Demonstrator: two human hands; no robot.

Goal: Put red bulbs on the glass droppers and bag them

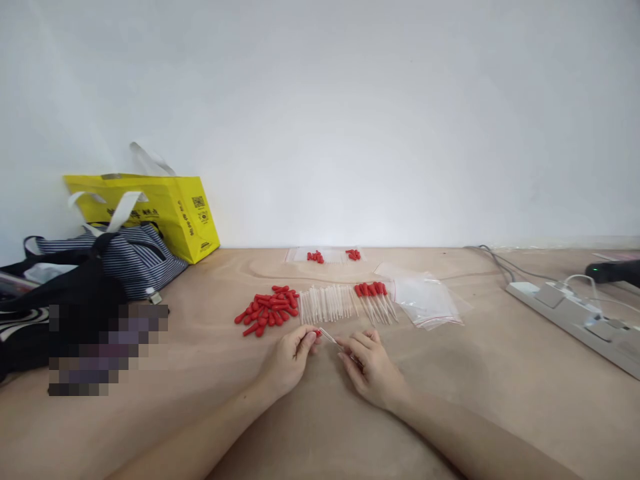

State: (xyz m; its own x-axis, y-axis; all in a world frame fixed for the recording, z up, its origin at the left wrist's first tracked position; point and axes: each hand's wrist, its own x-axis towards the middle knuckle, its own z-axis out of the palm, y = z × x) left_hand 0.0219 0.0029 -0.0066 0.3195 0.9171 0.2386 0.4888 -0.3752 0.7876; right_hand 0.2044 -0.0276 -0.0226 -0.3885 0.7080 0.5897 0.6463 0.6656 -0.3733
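Note:
My left hand [295, 353] is closed around a red rubber bulb [319, 333], most of it hidden by the fingers. My right hand [367, 367] pinches a thin clear dropper tube [328, 337], whose upper end points at the bulb. Whether tube and bulb touch I cannot tell for sure. Beyond the left hand lies a heap of loose red bulbs [270, 308]. A row of clear tubes [327, 303] lies beside it. Farther right, several droppers with red bulbs on their tubes [375, 303] lie side by side.
Clear zip bags [430, 300] lie right of the droppers. A filled bag [327, 255] with red bulbs rests by the wall. At left stand a yellow bag [193, 227] and a striped bag [145, 257]. A white power strip [575, 320] with cables is at right.

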